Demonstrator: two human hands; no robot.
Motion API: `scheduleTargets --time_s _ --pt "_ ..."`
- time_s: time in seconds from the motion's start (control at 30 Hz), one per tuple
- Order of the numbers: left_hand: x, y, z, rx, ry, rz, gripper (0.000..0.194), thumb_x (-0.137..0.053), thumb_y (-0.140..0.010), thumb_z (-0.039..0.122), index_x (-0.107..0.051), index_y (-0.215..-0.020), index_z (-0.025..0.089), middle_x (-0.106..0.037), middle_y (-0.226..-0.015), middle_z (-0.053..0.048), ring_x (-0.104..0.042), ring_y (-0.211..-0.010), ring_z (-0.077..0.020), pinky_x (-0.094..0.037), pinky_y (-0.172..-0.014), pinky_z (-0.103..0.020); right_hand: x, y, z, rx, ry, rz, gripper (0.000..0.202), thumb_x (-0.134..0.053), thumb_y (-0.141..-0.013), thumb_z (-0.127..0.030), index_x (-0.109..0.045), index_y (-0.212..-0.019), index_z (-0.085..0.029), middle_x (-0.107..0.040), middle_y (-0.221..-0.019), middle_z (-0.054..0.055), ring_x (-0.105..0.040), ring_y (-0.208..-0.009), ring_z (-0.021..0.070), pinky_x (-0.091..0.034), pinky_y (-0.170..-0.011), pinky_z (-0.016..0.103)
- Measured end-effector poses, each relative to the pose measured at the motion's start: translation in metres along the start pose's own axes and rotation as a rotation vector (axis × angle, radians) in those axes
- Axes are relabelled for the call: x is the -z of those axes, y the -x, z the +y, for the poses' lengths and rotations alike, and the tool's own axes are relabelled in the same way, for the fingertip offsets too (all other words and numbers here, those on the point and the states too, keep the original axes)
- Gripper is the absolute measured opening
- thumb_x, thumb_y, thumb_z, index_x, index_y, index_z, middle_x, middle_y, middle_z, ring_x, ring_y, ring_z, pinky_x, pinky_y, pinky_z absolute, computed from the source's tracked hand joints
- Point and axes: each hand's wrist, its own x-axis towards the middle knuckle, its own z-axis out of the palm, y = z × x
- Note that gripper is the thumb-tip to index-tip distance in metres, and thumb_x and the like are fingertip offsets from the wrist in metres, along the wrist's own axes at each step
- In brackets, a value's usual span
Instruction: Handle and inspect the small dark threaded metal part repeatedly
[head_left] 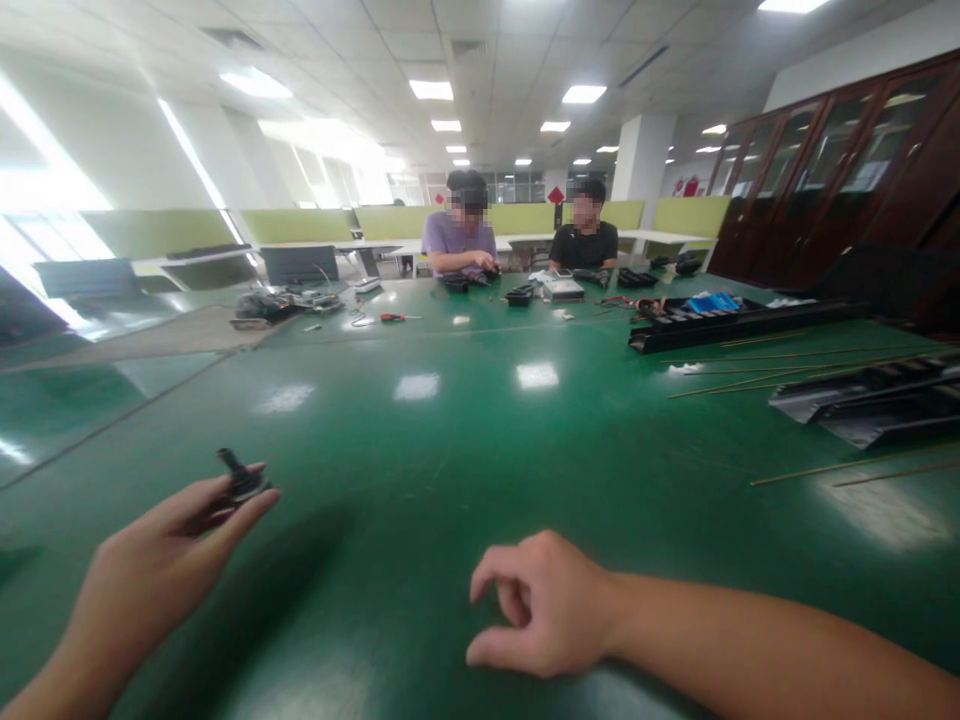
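At the lower left, my left hand holds a small black part between thumb and fingers, raised above the green tabletop. A short dark stem sticks up from the part toward the upper left. My right hand is right of centre near the front of the table, its fingers curled with a gap between thumb and forefinger and nothing between them.
Across the table sit a person in purple and a person in black. A screwdriver lies near a pile of parts. Black channels and thin rods are on the right.
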Motion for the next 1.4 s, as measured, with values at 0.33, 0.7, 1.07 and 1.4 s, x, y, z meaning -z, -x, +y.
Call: scheduleTargets --time_s 0.33,0.7,1.07,1.4 --pt "-0.033 0.022 0.148 -0.822 0.302 -0.163 0.028 -0.054 -0.096 0.029 -0.065 -0.121 0.023 -0.072 -0.112 -0.006 -0.071 -0.093 -0.0209 -0.060 -0.081 -0.033 0.039 0.005 -0.024 -0.294 0.430 0.255 0.067 -0.068 -0.082 -0.033 -0.043 -0.143 -0.027 -0.069 -0.077 0.000 -0.063 -0.067 0.0205 -0.037 -0.063 0.031" --pt "-0.053 0.059 0.148 -0.732 0.499 -0.260 0.029 -0.059 -0.087 0.017 -0.058 -0.115 0.022 -0.071 -0.100 -0.006 -0.068 -0.089 -0.0209 -0.056 -0.078 -0.034 0.023 0.003 -0.013 -0.326 0.256 0.133 0.070 -0.086 -0.063 -0.043 -0.054 -0.123 -0.029 -0.071 -0.080 -0.004 -0.065 -0.071 0.0186 -0.035 -0.061 0.027" --pt "-0.050 0.056 0.149 -0.705 0.586 -0.250 0.025 -0.063 -0.084 0.016 -0.063 -0.108 0.022 -0.071 -0.101 -0.005 -0.066 -0.090 -0.0199 -0.054 -0.078 -0.034 0.010 0.000 -0.003 -0.296 0.101 0.173 0.055 -0.081 -0.066 -0.028 -0.053 -0.113 -0.027 -0.062 -0.069 -0.008 -0.057 -0.060 0.0139 -0.034 -0.057 0.024" --pt "-0.053 0.056 0.147 -0.696 0.597 -0.292 0.024 -0.063 -0.085 0.017 -0.063 -0.108 0.023 -0.071 -0.101 -0.003 -0.066 -0.089 -0.0190 -0.053 -0.078 -0.034 0.010 0.003 -0.003 -0.177 0.035 0.231 0.040 -0.069 -0.072 -0.013 -0.057 -0.109 -0.025 -0.063 -0.080 -0.005 -0.054 -0.062 0.0117 -0.038 -0.058 0.022"
